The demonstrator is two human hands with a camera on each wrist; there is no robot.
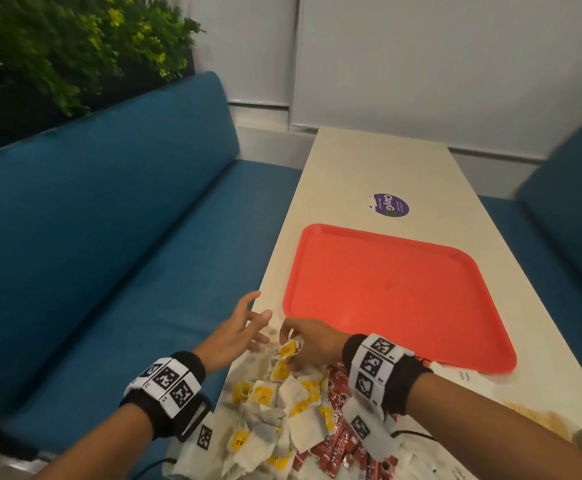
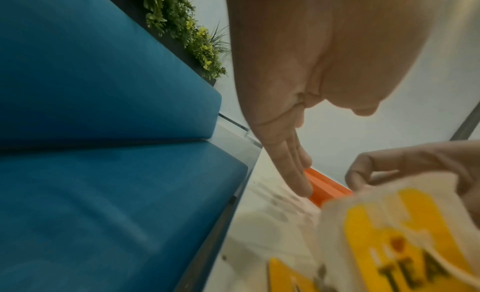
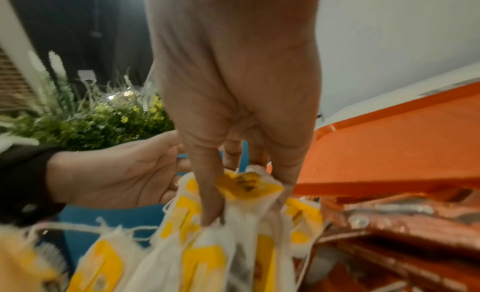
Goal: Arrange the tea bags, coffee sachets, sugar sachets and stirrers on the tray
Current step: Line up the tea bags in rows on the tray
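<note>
An empty red tray (image 1: 397,292) lies on the cream table, its near-left corner (image 2: 327,188) and its rim (image 3: 389,152) close to both hands. In front of it sits a heap of white tea bags with yellow tags (image 1: 275,410) over red coffee sachets (image 1: 338,448). My right hand (image 1: 296,344) pinches a yellow-tagged tea bag (image 3: 246,183) at the top of the heap, with more bags hanging by their strings below it. My left hand (image 1: 248,323) hovers beside it at the table's left edge, fingers straight and spread (image 2: 293,163), holding nothing.
A blue bench (image 1: 127,254) runs along the table's left side and another (image 1: 566,220) along the right. A purple sticker (image 1: 391,204) is on the table beyond the tray. Paper sachets (image 1: 542,417) lie at the near right. Green plants (image 1: 68,46) stand behind the left bench.
</note>
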